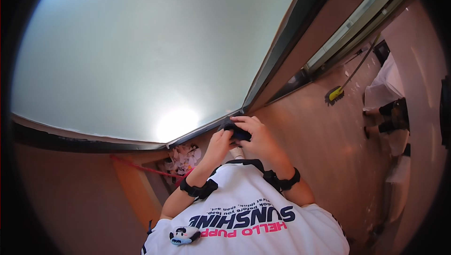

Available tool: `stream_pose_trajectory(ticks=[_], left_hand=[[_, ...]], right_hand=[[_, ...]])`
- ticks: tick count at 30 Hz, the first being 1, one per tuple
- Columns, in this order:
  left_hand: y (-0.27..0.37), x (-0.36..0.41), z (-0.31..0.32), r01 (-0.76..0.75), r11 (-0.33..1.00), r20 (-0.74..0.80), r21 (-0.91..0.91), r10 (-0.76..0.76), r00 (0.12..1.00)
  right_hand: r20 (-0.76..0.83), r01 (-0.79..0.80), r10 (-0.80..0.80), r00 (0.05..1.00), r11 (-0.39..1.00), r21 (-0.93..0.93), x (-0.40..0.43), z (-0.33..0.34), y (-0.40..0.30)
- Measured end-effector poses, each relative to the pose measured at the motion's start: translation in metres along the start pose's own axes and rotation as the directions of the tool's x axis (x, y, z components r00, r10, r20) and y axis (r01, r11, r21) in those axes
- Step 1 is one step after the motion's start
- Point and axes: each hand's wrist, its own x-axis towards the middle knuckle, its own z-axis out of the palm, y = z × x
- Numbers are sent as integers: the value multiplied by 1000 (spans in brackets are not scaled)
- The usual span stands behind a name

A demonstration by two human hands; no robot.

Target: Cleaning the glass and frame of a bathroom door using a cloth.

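Both my hands meet in front of my chest on a small dark object (240,133), which could be a phone or a case; my fingers hide much of it. My left hand (220,145) grips its near left side. On its right side, the fingers of my right hand (256,133) curl around the far edge. The object sits just off the corner of a large pale, glossy table surface (151,61) with a dark edge. A black band with a small box is strapped around each of my forearms.
Below the table's edge stands a bin of torn paper scraps (183,158), with a red cord (141,167) beside it. A broom with a yellow head (335,94) rests on the wooden floor (299,131). At right, a person's legs (385,117) show near white cloth (385,82).
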Motion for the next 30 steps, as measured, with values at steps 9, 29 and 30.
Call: stream_pose_trajectory(ticks=[9, 29, 30], left_hand=[[54, -33, -25, -176, 837, -104, 518, 266, 958], [51, -25, -75, -110, 990, -408, 87, 137, 902], [49, -24, -72, -90, 994, -337, -59, 65, 939]], right_hand=[[128, -233, 203, 971, 922, 309, 6, -2, 14], [-54, -290, 422, 905, 705, 647, 53, 29, 22], [-102, -321, 470, 877, 730, 603, 53, 34, 18]])
